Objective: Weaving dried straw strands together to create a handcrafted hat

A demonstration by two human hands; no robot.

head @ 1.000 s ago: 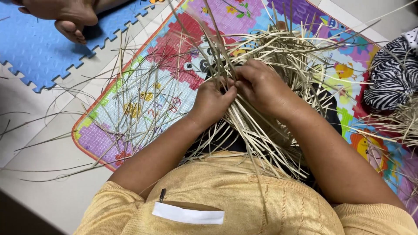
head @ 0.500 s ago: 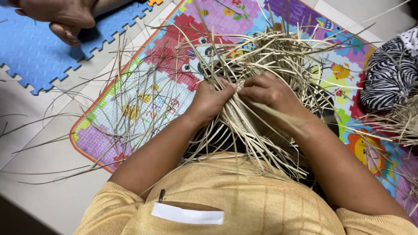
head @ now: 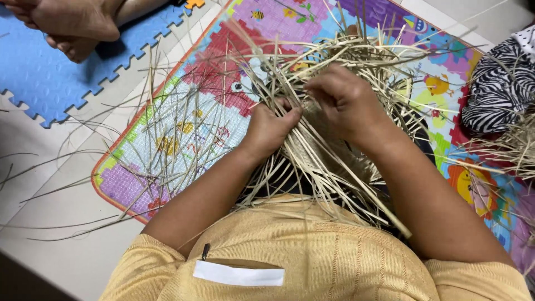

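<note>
Pale floor tiles (head: 67, 267) fill the lower left of the view, from about seven to nine o'clock. Over them, across the middle and out to three o'clock, lies a colourful play mat (head: 184, 134) printed with cartoon animals and flowers and edged in orange. At ten o'clock a blue foam puzzle mat (head: 39, 78) adjoins the tiles, and another person's bare foot (head: 72, 22) rests on it at eleven o'clock. A zebra-striped cloth (head: 496, 89) sits at two o'clock, with more dry straw just below it.

At six o'clock the person's yellow knitted top (head: 312, 256) fills the bottom edge. Both forearms run up from it toward the centre, where a large tangle of pale straw strips (head: 334, 161) spreads over the mat and the lap, loose ends fanning out to nine and twelve o'clock.

Left hand (head: 270, 131), just left of centre, is curled tight around a bunch of strips. Right hand (head: 345, 100), just beside it toward one o'clock, has its fingers bent down and pinching strips in the tangle.
</note>
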